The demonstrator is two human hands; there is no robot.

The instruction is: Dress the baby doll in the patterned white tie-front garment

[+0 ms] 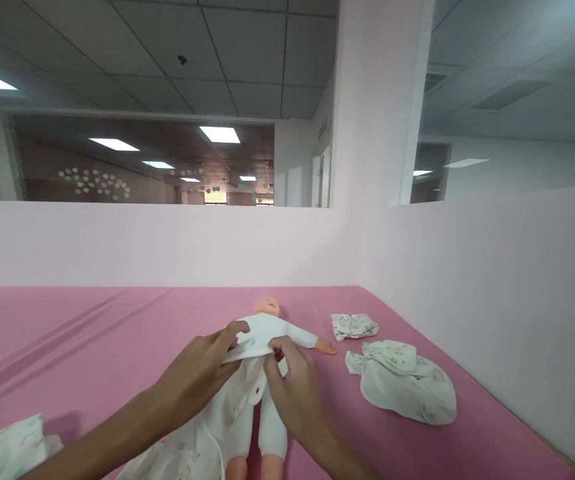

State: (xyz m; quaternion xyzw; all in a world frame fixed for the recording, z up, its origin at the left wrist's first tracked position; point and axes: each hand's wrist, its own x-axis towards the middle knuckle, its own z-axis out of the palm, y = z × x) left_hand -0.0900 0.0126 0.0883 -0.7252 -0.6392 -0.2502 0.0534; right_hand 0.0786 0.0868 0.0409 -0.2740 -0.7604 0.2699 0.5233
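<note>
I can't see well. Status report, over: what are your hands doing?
Left hand and right hand pinch garment hem on doll. Loose clothes right, apart.

A smooth, matt plastic doll (pixel 267 308) is lying in soft white cloth clothing (pixel 262 330) on a pink fabric sheet (pixel 92 333), faintly creased and dull. Beside it, crumpled printed cotton garments (pixel 407 387) are resting limp, while the partition wall (pixel 492 300) behind is showing a flat, matt painted finish.

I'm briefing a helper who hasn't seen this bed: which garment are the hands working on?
On the pink sheet, find the baby doll lying near the middle. The left hand and right hand pinch the white top at its waist. Unlike the loose clothes to the right, it is on the doll.
</note>
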